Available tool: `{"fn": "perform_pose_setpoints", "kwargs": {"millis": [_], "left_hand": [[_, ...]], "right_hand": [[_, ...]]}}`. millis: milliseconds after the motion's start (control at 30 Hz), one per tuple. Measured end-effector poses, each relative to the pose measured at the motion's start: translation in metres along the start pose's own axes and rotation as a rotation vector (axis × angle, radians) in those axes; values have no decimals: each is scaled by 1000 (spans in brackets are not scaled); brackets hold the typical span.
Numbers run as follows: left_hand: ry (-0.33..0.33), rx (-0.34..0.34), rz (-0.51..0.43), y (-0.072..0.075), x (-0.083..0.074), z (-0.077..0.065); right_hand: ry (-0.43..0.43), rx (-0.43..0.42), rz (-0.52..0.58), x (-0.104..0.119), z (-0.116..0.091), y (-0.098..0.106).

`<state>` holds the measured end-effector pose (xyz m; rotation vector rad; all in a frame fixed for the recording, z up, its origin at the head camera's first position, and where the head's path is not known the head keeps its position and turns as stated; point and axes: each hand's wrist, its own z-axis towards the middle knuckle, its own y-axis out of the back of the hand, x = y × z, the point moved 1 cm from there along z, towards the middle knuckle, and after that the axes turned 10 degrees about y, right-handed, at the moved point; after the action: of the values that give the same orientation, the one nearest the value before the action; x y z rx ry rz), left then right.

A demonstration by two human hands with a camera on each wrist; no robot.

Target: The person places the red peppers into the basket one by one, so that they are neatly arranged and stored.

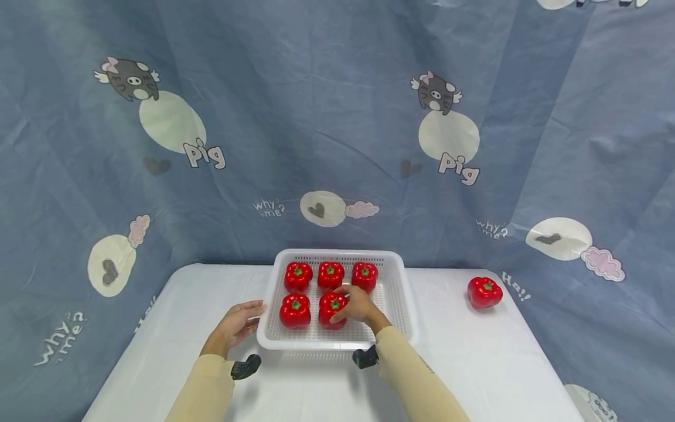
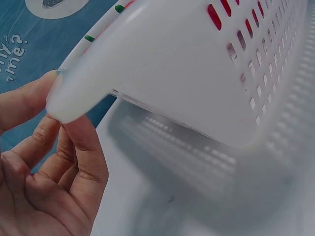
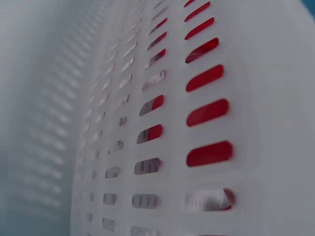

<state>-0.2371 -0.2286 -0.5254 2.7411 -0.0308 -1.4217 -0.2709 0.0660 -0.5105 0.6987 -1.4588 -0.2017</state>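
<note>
A white perforated plastic basket [image 1: 391,293] holds red bell peppers with green stems, three in the back row and two in front. My left hand [image 1: 239,324] pinches the basket's left rim; in the left wrist view the thumb lies on top and the fingers [image 2: 88,162] are bent beneath the rim. Reaching over the front rim, my right hand [image 1: 360,306] grips the front-row bell pepper [image 1: 328,303] nearer the middle, thumb and fingers around its right side. The other front bell pepper [image 1: 295,312] sits to its left. The right wrist view shows only the basket's slotted wall [image 3: 172,177], with red behind it.
Another red bell pepper [image 1: 484,292] lies apart near the right edge of the white table [image 1: 448,328]. Blue patterned cloth [image 1: 337,135] hangs behind and along the sides. Inside the basket, the right end shows bare floor.
</note>
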Motion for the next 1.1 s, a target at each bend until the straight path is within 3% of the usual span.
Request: {"fn": "perform_pose_setpoints", "kwargs": {"millis": [733, 1100], "left_hand": [[-5, 1, -1, -1, -2, -5], [-1, 3, -1, -1, -2, -4]], "right_hand": [[40, 32, -20, 0, 1, -2], [101, 28, 108, 1, -8, 15]]}}
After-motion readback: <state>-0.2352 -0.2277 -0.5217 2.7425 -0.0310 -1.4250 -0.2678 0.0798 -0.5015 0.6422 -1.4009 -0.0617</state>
